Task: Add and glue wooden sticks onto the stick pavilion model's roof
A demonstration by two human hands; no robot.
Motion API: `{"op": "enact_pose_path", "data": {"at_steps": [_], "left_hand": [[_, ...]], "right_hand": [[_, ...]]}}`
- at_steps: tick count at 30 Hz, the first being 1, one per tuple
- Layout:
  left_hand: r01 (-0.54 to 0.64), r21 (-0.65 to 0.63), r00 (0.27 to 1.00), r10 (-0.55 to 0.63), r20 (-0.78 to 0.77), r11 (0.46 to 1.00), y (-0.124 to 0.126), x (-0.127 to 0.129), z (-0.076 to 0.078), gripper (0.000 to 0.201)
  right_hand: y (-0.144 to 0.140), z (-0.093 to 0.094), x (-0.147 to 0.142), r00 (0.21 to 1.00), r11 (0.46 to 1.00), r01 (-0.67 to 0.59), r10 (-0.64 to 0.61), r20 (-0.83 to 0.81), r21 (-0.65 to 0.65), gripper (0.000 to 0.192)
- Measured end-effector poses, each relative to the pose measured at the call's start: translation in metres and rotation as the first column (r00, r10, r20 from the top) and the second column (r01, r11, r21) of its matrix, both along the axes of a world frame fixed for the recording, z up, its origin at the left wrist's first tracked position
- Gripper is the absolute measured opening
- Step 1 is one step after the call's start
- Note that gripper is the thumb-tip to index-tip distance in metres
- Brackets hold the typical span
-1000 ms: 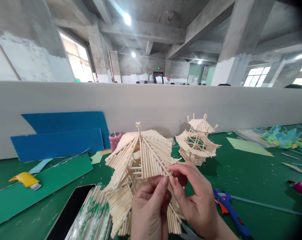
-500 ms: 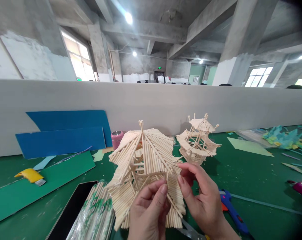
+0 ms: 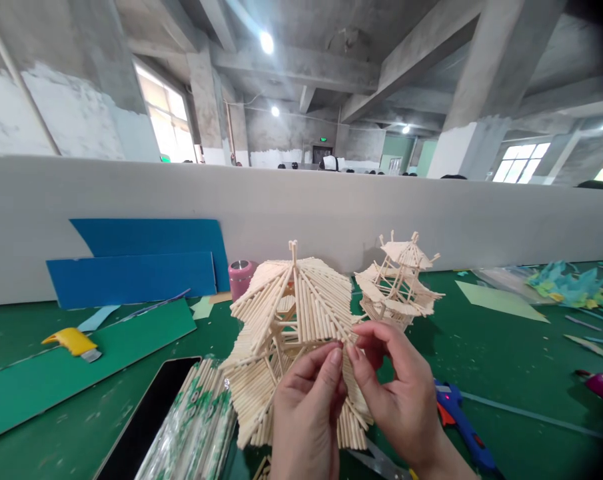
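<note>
A two-tier pavilion model (image 3: 286, 320) made of pale bamboo sticks stands in front of me on the green table (image 3: 506, 373). My left hand (image 3: 308, 413) and my right hand (image 3: 398, 400) meet at the lower right edge of its upper roof, thumbs and forefingers pinched on the stick ends there. A smaller stick pavilion (image 3: 398, 280) stands behind it, to the right, apart from both hands.
A wrapped bundle of sticks (image 3: 194, 433) and a dark tablet (image 3: 141, 427) lie at the front left. A blue glue gun (image 3: 458, 423) lies right of my hands. Blue boards (image 3: 136, 267), a pink cup (image 3: 241, 277), a yellow cutter (image 3: 74, 341) and paper scraps (image 3: 566, 280) line the white partition.
My right hand opened away from the roof edge half a second ago and has now closed back on it beside the left fingers. The view has shifted slightly right.
</note>
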State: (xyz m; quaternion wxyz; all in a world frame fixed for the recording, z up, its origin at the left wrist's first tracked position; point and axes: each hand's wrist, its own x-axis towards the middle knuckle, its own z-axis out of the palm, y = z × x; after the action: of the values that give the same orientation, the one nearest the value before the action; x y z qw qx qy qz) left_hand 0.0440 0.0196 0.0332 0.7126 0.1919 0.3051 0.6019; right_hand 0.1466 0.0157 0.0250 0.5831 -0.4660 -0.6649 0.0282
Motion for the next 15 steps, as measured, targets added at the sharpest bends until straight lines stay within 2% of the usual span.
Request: {"op": "enact_pose_path", "data": {"at_steps": [15], "left_hand": [[0.04,0.039,0.999,-0.04,0.002,0.998,0.0061,0.0013,-0.0027,0.014]], "right_hand": [[0.0048,0.0008,-0.0014,1.0,1.0,-0.024,0.024,0.008,0.011,0.014]]}}
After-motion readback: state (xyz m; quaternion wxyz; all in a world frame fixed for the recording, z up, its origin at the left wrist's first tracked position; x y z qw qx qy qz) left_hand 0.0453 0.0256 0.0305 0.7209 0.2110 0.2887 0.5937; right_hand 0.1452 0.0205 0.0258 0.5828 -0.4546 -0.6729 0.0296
